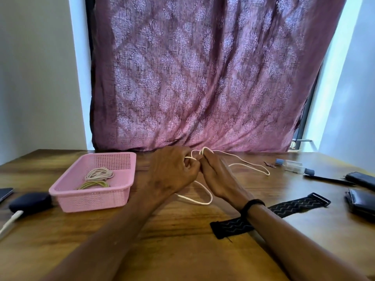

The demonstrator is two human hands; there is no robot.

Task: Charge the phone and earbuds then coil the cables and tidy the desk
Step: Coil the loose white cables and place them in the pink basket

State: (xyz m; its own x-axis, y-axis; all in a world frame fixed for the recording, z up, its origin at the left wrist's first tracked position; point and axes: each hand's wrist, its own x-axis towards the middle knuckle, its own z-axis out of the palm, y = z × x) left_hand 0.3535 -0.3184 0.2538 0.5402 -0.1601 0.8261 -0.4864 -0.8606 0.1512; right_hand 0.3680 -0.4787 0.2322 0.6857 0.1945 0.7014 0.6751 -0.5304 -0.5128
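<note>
My left hand [172,171] and my right hand [217,177] meet at the middle of the wooden desk, both pinching a thin white cable [250,166]. The cable loops over my fingertips, trails right across the desk and hangs in a loop below my hands. A pink basket [73,191] to the left holds two coiled cables, one pale [99,173] and one greenish [94,184]. A dark earbuds case [30,201] lies at the far left with a white plug [11,220] at it. A phone's corner [6,193] shows at the left edge.
A black patterned strap [292,205] lies under my right forearm. At the right are a clear tube with blue caps [294,167], a black pen [328,179] and two dark wallets or cases [361,203]. A maroon curtain [203,78] hangs behind the desk.
</note>
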